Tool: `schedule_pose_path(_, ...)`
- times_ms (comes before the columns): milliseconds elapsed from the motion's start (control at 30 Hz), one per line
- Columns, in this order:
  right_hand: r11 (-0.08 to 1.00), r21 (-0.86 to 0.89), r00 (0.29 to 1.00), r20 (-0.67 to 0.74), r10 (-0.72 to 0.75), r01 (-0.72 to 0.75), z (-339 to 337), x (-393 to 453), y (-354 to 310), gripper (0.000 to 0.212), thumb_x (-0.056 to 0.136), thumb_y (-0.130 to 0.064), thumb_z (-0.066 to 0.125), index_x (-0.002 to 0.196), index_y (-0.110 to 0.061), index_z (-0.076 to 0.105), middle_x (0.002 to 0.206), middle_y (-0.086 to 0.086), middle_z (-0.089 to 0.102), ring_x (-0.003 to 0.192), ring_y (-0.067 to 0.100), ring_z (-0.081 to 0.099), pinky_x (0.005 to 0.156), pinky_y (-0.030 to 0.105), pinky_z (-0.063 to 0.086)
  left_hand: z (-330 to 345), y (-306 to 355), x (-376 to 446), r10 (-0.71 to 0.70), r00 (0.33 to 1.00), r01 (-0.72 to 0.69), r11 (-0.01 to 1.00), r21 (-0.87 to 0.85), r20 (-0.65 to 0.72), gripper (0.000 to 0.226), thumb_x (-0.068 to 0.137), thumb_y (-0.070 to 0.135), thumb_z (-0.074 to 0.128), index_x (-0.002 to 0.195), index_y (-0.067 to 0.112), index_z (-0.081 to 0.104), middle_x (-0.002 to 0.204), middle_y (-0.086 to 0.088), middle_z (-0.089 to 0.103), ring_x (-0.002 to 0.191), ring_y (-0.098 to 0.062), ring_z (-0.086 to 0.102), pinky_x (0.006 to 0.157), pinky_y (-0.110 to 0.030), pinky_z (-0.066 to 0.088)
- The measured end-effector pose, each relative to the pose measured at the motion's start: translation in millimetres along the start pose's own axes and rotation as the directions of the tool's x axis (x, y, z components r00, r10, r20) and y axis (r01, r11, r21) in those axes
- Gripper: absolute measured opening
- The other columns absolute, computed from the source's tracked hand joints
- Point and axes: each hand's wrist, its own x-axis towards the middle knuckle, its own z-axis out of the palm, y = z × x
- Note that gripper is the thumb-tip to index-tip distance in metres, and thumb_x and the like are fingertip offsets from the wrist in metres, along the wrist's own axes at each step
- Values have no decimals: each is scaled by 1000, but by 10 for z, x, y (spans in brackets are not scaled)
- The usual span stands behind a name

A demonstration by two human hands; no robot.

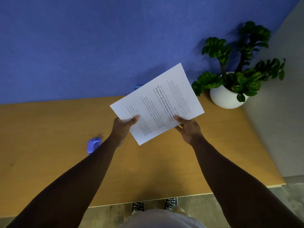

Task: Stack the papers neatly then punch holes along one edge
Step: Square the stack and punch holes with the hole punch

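A stack of white printed papers [162, 99] is held up above the wooden table [49, 129], tilted with one corner pointing away. My left hand [123, 127] grips its near left edge, thumb on top. On the near right edge my right hand [187, 127] pinches the sheets, thumb on the page. A small purple hole punch [93, 144] lies on the table to the left, partly hidden behind my left forearm.
A green plant in a round white pot [225, 97] stands at the table's far right corner. A blue wall [98, 46] runs along the back edge, with a small blue object [137, 87] peeking from behind the papers. My shoes show below the near edge.
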Motion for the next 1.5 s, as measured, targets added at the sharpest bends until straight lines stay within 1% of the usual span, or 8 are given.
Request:
schedule_pose_path(233,975,-213,990,-112,-85,59,-277,-60,-119,31,81,-8,76,110,-14,65,112,3,71,105,22,67,77,32,59,-314,75,62,29,999,-26,988,154,-19,27,82,13,80,108,18,73,107,5,77,97,-15,74,72,-23,59)
schedule_pose_path(400,900,-431,989,-89,-118,69,-370,-88,-60,25,77,-9,80,99,-15,71,100,2,76,91,24,73,68,30,59,-317,47,32,19,1000,-23,978,210,23,30,82,12,79,111,12,72,103,4,78,91,-16,75,67,-22,59)
schedule_pose_path(500,856,-515,988,-101,-118,50,-409,-82,-2,23,76,-8,81,94,-19,73,98,-1,77,93,25,73,76,36,61,-264,-12,-12,17,999,-23,972,234,29,25,81,12,80,106,14,73,100,5,78,88,-16,76,66,-23,59)
schedule_pose_path(633,834,-550,986,-115,-123,40,-456,-91,63,23,75,-7,81,92,-21,74,96,-3,77,93,28,72,84,44,60,-186,-107,-76,-11,1000,17,977,212,-28,20,79,12,82,97,19,74,94,6,78,84,-15,76,65,-23,59)
schedule_pose_path(800,818,-575,979,-167,-120,2,-510,-134,116,23,73,-9,83,89,-23,74,92,-7,76,89,20,72,71,29,60,-140,-239,-157,-29,997,44,976,214,-70,17,79,15,83,92,22,75,91,8,79,82,-11,76,66,-22,59)
schedule_pose_path(1100,778,-628,974,-179,-139,-5,-580,-229,158,20,77,-10,80,87,-26,71,88,-10,74,84,16,71,61,22,56,-173,-370,-252,-66,997,73,950,304,-34,14,83,16,79,88,28,74,86,16,77,79,-6,74,64,-18,57)
schedule_pose_path(1400,816,-577,980,-146,-133,25,-537,-221,119,26,76,-6,80,92,-25,71,94,-5,75,87,14,71,66,23,55,-148,-371,-183,-77,995,91,959,268,-64,23,80,13,82,102,15,74,99,-3,77,91,-20,73,78,-33,58)
schedule_pose_path(1500,794,-608,982,-150,-115,1,-536,-224,164,28,77,-6,79,95,-25,69,93,-6,72,86,14,69,62,21,54,-167,-410,-192,-142,988,157,930,331,-67,37,76,11,84,111,11,72,101,-1,75,92,-16,71,74,-27,56)
